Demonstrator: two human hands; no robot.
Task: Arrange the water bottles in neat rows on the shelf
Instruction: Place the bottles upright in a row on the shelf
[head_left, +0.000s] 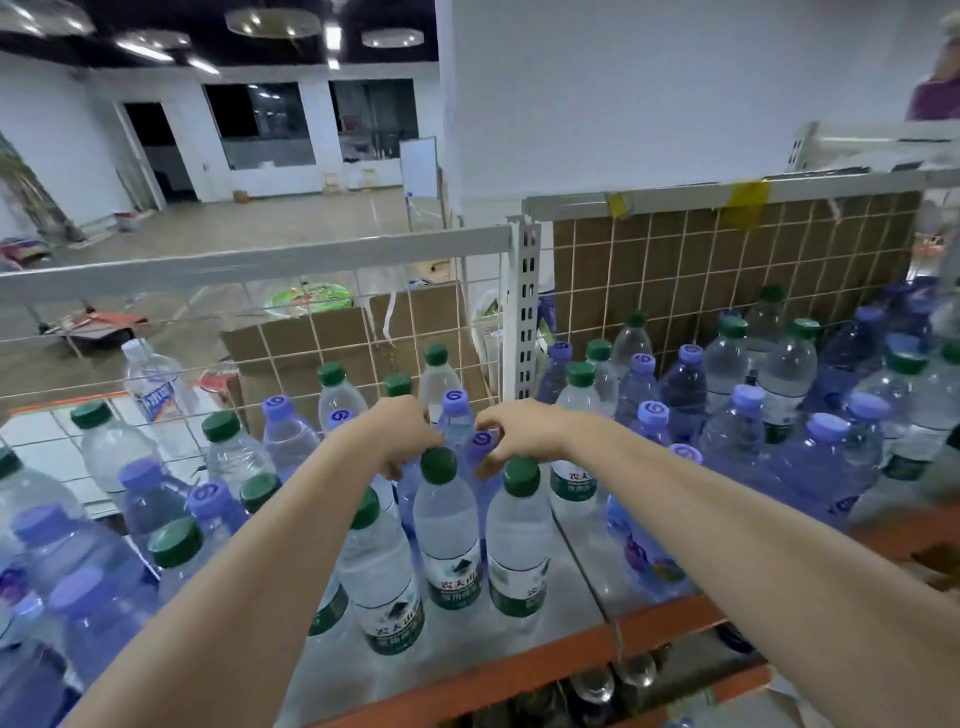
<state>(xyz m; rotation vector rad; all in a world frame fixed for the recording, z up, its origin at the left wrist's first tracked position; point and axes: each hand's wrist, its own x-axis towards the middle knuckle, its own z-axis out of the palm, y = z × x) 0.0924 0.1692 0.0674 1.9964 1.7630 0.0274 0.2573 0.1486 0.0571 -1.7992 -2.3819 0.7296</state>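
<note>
Reaching over the front bottles, I have both hands deep in the middle of the white metal shelf (582, 571). My left hand (402, 434) curls its fingers around the neck of a tinted bottle, though which one I cannot tell; my right hand (511, 431) pinches the clear blue-tinted plastic bottle with the lilac cap (480, 441) just under its top.

Judging by the spread, the task is barely begun — only the three clear plastic bottles with dark green caps (447, 525) just nearer than my fingers stand in anything like a row. Left and right of my fingers, green and lilac tops are mixed and crowded. Beyond the fingertips stands the white wire grid (291, 338), limiting push-back room.
</note>
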